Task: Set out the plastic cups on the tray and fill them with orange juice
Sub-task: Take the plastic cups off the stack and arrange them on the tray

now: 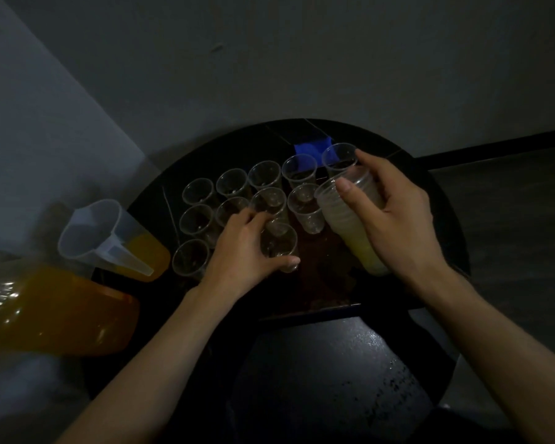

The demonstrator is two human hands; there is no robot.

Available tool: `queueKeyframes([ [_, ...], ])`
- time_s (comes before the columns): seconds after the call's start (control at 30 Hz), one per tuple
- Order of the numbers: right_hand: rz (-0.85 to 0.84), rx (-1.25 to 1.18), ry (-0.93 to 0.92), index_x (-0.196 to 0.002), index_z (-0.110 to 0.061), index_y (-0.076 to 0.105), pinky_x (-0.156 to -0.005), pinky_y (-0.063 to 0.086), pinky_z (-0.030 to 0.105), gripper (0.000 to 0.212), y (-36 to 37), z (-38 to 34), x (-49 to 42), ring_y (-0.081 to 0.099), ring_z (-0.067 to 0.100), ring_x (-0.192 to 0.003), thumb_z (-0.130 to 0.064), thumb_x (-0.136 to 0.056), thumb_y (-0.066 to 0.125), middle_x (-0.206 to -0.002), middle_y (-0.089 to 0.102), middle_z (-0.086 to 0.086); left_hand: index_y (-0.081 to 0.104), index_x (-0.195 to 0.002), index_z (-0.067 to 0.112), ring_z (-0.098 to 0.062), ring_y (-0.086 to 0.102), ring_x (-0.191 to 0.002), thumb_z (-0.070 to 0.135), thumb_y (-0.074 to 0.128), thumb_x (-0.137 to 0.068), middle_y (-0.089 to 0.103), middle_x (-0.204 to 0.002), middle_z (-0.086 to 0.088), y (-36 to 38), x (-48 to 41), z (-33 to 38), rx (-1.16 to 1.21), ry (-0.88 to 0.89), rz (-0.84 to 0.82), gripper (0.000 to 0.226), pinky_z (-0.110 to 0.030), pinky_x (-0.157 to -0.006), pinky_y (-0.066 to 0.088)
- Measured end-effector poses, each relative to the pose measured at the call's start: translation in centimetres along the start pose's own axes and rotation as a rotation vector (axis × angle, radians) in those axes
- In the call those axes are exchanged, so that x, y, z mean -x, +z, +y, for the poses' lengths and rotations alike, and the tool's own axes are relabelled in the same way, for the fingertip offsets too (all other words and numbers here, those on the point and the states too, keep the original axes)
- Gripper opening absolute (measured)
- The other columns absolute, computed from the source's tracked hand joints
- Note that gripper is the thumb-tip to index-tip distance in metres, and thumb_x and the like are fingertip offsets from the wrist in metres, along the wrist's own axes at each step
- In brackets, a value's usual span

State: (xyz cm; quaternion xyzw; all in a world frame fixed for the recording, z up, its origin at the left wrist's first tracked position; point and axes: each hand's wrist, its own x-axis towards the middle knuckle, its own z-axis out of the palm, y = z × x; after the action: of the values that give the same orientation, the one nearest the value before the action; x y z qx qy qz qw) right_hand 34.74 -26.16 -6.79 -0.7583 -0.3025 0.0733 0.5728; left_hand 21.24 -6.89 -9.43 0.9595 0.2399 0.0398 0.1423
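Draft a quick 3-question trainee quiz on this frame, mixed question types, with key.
1. True or false: the cups standing on the tray already hold juice.
2. The right hand grips: A) a stack of cups; B) a bottle; C) nothing.
3. Fill in: the left hand grips a single ___.
Key: 1 false; 2 A; 3 cup.

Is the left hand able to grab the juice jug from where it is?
Probably yes, once it lets go. The left hand grips a clear cup on the tray, so it is busy. The jug stands left of the tray, with only short cups between.
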Motion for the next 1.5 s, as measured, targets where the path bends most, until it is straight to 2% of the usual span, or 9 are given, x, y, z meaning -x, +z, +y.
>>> queueKeyframes([
  [0.2,-0.012,-0.005,-0.02,-0.15,-0.023,0.038,-0.101,0.048,0.027,0.083,0.4,0.3,0.2,0.054,-0.001,-0.12,-0.065,-0.08,0.052,-0.137,0.055,-0.008,0.061,-0.129,0.021,-0.01,0.052,-0.118,0.073,0.058,-0.08,0.053,-0.128,0.005,-0.9,0.0,1.0,0.085,0.027,0.195,0.071,-0.032,-0.099,0.049],
  [0.3,-0.09,-0.079,0.005,-0.155,-0.027,0.024,-0.1,0.048,0.022,0.09,0.5,0.6,0.4,0.056,-0.004,-0.119,-0.062,-0.079,0.055,-0.135,0.058,-0.01,0.066,-0.112,0.018,-0.004,0.059,-0.097,0.056,0.044,-0.097,0.059,-0.111,0.0,-2.3,0.1,2.4,0.342,0.083,0.367,0.046,-0.015,-0.085,0.048],
  [0.43,-0.139,-0.09,-0.038,-0.154,-0.024,0.021,-0.101,0.044,0.017,0.093,0.8,0.7,1.0,0.055,-0.006,-0.118,-0.054,-0.078,0.064,-0.126,0.059,-0.02,0.069,-0.092,0.013,-0.009,0.061,-0.088,0.051,0.044,-0.103,0.065,-0.092,0.0,-4.8,0.4,5.9,0.635,0.034,0.148,0.047,-0.028,-0.077,0.05],
  [0.5,-0.164,-0.083,-0.065,-0.148,-0.027,0.028,-0.1,0.045,0.02,0.086,0.9,0.6,1.3,0.055,-0.006,-0.119,-0.055,-0.077,0.066,-0.124,0.057,-0.023,0.07,-0.086,0.023,-0.002,0.064,-0.082,0.051,0.051,-0.101,0.069,-0.084,0.009,-5.2,0.2,7.2,0.653,0.041,-0.033,0.037,-0.022,-0.074,0.049],
  [0.6,-0.149,-0.069,-0.079,-0.129,-0.032,0.039,-0.096,0.053,0.027,0.061,0.8,0.6,1.7,0.056,-0.004,-0.116,-0.052,-0.078,0.067,-0.126,0.056,-0.019,0.074,-0.104,0.027,-0.003,0.071,-0.088,0.052,0.067,-0.092,0.075,-0.093,0.009,-5.1,-0.5,8.0,0.625,0.025,-0.129,0.029,-0.034,-0.082,0.059],
  [0.7,-0.141,-0.074,-0.087,-0.122,-0.033,0.043,-0.091,0.054,0.025,0.057,0.7,0.4,1.8,0.057,-0.004,-0.113,-0.06,-0.076,0.064,-0.126,0.056,-0.017,0.072,-0.111,0.021,-0.007,0.074,-0.086,0.039,0.074,-0.089,0.077,-0.092,0.004,-5.2,-1.1,8.6,0.69,-0.065,-0.18,0.028,-0.037,-0.08,0.062],
  [0.87,-0.177,-0.047,-0.16,-0.133,-0.032,0.042,-0.09,0.047,0.012,0.066,0.5,0.7,1.9,0.053,-0.006,-0.117,-0.062,-0.078,0.062,-0.131,0.051,-0.019,0.075,-0.098,0.022,0.001,0.07,-0.078,0.037,0.069,-0.091,0.074,-0.088,0.007,-5.9,-1.3,8.9,0.632,-0.068,-0.122,0.018,-0.011,-0.06,0.05],
  [1.13,-0.139,0.052,-0.159,-0.147,-0.032,0.033,-0.095,0.051,0.03,0.067,1.0,0.8,2.1,0.05,-0.003,-0.118,-0.06,-0.089,0.051,-0.135,0.045,-0.021,0.072,-0.094,0.021,-0.013,0.071,-0.086,0.041,0.067,-0.091,0.072,-0.095,0.001,-6.5,-1.7,9.4,0.638,-0.118,-0.134,0.021,-0.029,-0.074,0.058],
  [1.5,-0.117,0.028,-0.155,-0.143,-0.029,0.038,-0.088,0.046,0.018,0.064,1.2,0.9,2.2,0.05,-0.006,-0.114,-0.06,-0.089,0.048,-0.132,0.045,-0.02,0.072,-0.087,0.02,-0.007,0.066,-0.08,0.053,0.064,-0.089,0.07,-0.085,0.005,-7.9,-2.2,9.7,0.415,-0.112,-0.066,0.033,-0.024,-0.069,0.048],
])
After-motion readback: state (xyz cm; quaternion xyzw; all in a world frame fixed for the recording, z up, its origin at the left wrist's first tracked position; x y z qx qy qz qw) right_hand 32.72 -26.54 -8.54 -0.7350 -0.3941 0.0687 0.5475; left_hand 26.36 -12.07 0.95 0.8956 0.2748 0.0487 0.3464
